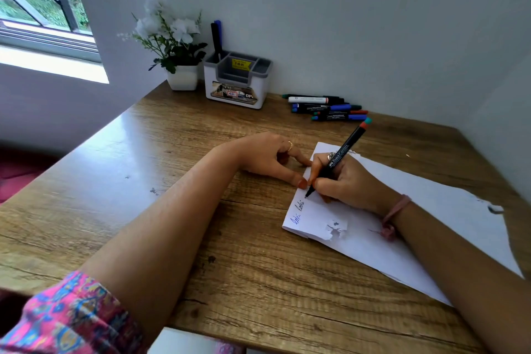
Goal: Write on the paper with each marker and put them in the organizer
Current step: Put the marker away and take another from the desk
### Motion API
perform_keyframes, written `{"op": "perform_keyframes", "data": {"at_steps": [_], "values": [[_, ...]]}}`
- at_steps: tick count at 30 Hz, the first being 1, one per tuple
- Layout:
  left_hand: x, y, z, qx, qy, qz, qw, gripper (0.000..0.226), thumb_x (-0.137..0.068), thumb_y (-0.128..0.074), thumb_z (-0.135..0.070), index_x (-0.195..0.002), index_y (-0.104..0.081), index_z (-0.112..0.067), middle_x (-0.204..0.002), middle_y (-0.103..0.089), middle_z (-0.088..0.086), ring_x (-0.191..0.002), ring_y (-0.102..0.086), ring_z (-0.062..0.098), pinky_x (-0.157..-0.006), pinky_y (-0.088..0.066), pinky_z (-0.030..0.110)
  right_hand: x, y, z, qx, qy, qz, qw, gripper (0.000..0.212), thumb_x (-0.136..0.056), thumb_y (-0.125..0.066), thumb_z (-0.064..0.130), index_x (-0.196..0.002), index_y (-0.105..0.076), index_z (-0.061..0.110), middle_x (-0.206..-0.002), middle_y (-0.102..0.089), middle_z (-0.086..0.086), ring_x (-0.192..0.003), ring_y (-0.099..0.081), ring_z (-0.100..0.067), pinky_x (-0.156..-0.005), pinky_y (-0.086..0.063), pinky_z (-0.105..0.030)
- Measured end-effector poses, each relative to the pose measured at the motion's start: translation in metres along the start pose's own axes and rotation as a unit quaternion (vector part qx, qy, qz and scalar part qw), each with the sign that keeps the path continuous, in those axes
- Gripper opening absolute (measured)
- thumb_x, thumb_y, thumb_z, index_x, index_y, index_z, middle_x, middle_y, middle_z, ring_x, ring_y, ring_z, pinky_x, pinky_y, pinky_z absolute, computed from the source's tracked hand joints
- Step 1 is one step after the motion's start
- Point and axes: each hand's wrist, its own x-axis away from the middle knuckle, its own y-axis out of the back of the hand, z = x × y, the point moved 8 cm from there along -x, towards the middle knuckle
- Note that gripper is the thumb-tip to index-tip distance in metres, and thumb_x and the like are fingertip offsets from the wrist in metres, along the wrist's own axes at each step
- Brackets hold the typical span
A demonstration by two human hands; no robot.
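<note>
While the left hand (273, 161) steadies the paper (402, 210) on the counter (143, 181), the right hand (344, 181) pinches a black marker (336, 161), tip apparently touching the sheet; the organizer (237, 80) stands well beyond, toward the left.

A small white pot (182, 77) of white flowers (169, 27) with green leaves stands at the far left corner of the wooden table (120, 169), close against the pale wall (373, 23). Farther left, a window (37, 8) with a dark frame shows greenery outside, and daylight falls on its sill. A patterned pink sleeve (71, 322) fills the near left corner.
</note>
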Motion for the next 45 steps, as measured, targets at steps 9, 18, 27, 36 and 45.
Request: {"op": "perform_keyframes", "data": {"at_steps": [9,18,27,36,45], "values": [[-0.001,0.000,0.003,0.007,0.004,-0.003,1.000,0.050,-0.074,-0.065,-0.060,-0.120,-0.055,-0.044,-0.083,-0.046,-0.014,-0.075,-0.043,0.005,-0.065,-0.034,0.027,-0.003,0.002,-0.002,0.016,-0.002,-0.020,1.000,0.004,-0.071,-0.056,0.007,-0.074,-0.058,0.005,-0.084,-0.066,-0.026,-0.057,-0.055,-0.016,-0.053,-0.048,-0.024],[-0.002,0.001,0.001,-0.007,-0.001,-0.006,1.000,0.046,-0.081,-0.059,-0.057,-0.124,-0.054,-0.041,-0.081,-0.047,-0.012,-0.074,-0.043,0.006,-0.063,-0.033,0.026,-0.002,0.006,-0.002,0.047,-0.004,-0.032,0.998,0.009,-0.071,-0.057,0.012,-0.075,-0.059,0.004,-0.082,-0.061,-0.028,-0.065,-0.055,-0.020,-0.058,-0.047,-0.027],[-0.002,0.001,0.002,-0.017,-0.002,-0.004,1.000,0.044,-0.084,-0.056,-0.056,-0.125,-0.054,-0.040,-0.081,-0.047,-0.013,-0.074,-0.043,0.005,-0.064,-0.035,0.026,-0.003,0.008,-0.004,0.054,-0.003,-0.042,0.998,0.007,-0.077,-0.060,0.005,-0.078,-0.058,-0.002,-0.072,-0.058,-0.021,-0.059,-0.055,-0.011,-0.055,-0.047,-0.019],[-0.002,0.001,0.001,-0.009,-0.009,-0.011,1.000,0.042,-0.083,-0.058,-0.056,-0.122,-0.056,-0.042,-0.082,-0.050,-0.010,-0.079,-0.048,0.011,-0.069,-0.038,0.029,-0.003,0.009,-0.002,0.058,0.004,-0.043,0.997,0.007,-0.079,-0.059,0.004,-0.074,-0.056,0.000,-0.067,-0.056,-0.011,-0.060,-0.054,-0.014,-0.054,-0.046,-0.019],[-0.003,-0.001,0.002,-0.013,-0.009,-0.008,1.000,0.044,-0.082,-0.057,-0.058,-0.124,-0.054,-0.043,-0.082,-0.050,-0.015,-0.078,-0.046,0.005,-0.065,-0.033,0.026,-0.003,0.010,-0.001,0.058,0.000,-0.048,0.997,0.010,-0.081,-0.056,-0.008,-0.075,-0.056,-0.001,-0.052,-0.060,0.014,-0.050,-0.053,0.002,-0.050,-0.042,-0.011]]}}
